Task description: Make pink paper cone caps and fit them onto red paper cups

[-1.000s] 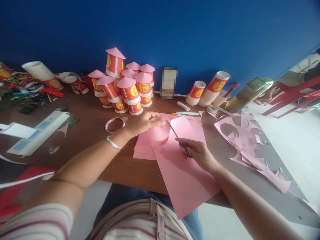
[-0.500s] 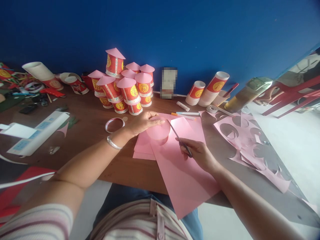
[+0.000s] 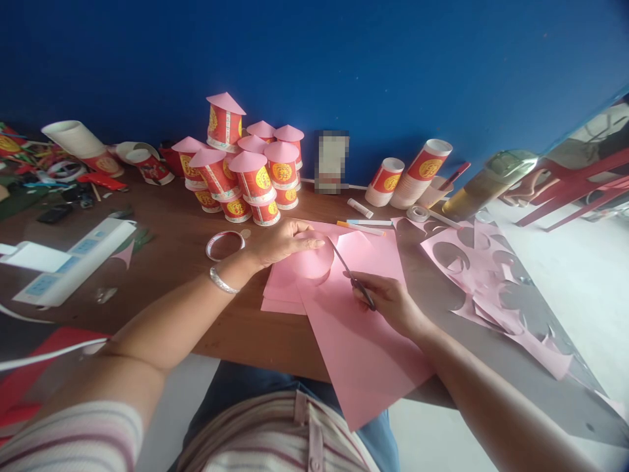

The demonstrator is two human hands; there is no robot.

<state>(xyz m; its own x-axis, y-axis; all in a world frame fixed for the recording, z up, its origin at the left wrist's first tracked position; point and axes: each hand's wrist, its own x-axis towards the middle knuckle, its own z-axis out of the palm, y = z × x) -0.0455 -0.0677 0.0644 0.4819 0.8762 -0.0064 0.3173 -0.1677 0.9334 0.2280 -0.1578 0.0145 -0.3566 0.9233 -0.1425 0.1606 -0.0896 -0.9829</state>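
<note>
Between the thumb and fingers of my left hand (image 3: 287,244) is a round pink paper disc (image 3: 314,263), pinched at its upper edge. My right hand (image 3: 388,298) is closed around the dark handles of a pair of scissors (image 3: 361,288). Their blades point up and left, with the tip by the disc's right edge; whether they touch the paper is hard to tell. Under both hands lie pink paper sheets (image 3: 363,347), one reaching past the table's front edge. A ring-shaped roll of tape (image 3: 225,246) lies left of the left hand.
Stacked red paper cups with pink cone roofs (image 3: 253,177) stand at the back. Nested cups (image 3: 422,174) and a bottle (image 3: 484,187) are back right. Cut pink scraps (image 3: 496,282) cover the right side. A power strip (image 3: 78,262) lies left.
The pink disc has tilted slightly in my left hand, its lower edge now a little higher and further right. My right hand with the scissors has shifted slightly.
</note>
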